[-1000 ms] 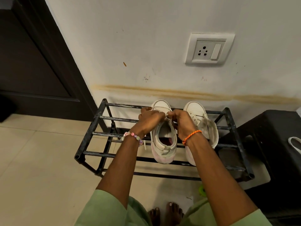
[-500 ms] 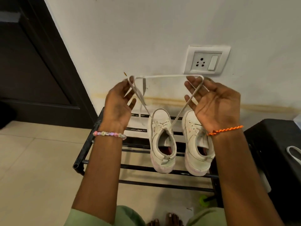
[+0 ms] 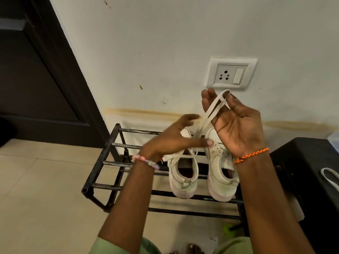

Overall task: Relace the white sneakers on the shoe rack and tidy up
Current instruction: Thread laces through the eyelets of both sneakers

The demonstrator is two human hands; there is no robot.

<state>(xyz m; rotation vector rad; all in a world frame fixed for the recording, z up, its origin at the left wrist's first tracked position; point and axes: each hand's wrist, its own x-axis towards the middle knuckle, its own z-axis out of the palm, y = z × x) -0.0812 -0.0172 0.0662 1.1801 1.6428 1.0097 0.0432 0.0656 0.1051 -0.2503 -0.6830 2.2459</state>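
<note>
Right hand [image 3: 236, 129] is up in front of the wall, palm facing the camera, fingers relaxed and spread; a white lace [image 3: 211, 111] loops over its fingertips just below the socket [image 3: 231, 73] and runs down in two strands toward the shoes; left hand [image 3: 172, 138] reaches across under it, blurred, fingers stretched out flat toward the strands, thumb tip touching or just beside the lace near the right shoe's toe; whether it pinches the lace, I cannot tell; both white sneakers sit side by side on the top bars of the black rack [image 3: 102, 162], heels toward the camera; left shoe [image 3: 183, 178] has the lace trailing across its opening; right shoe [image 3: 220, 182] stands just beside it, its toe hidden behind the right palm; beaded bracelet [image 3: 146, 161] on the left wrist, orange cord [image 3: 251, 155] on the right; black stool [image 3: 302, 171] to the right with another white lace [image 3: 330, 177] lying on it; dark door [image 3: 36, 70] at left
</note>
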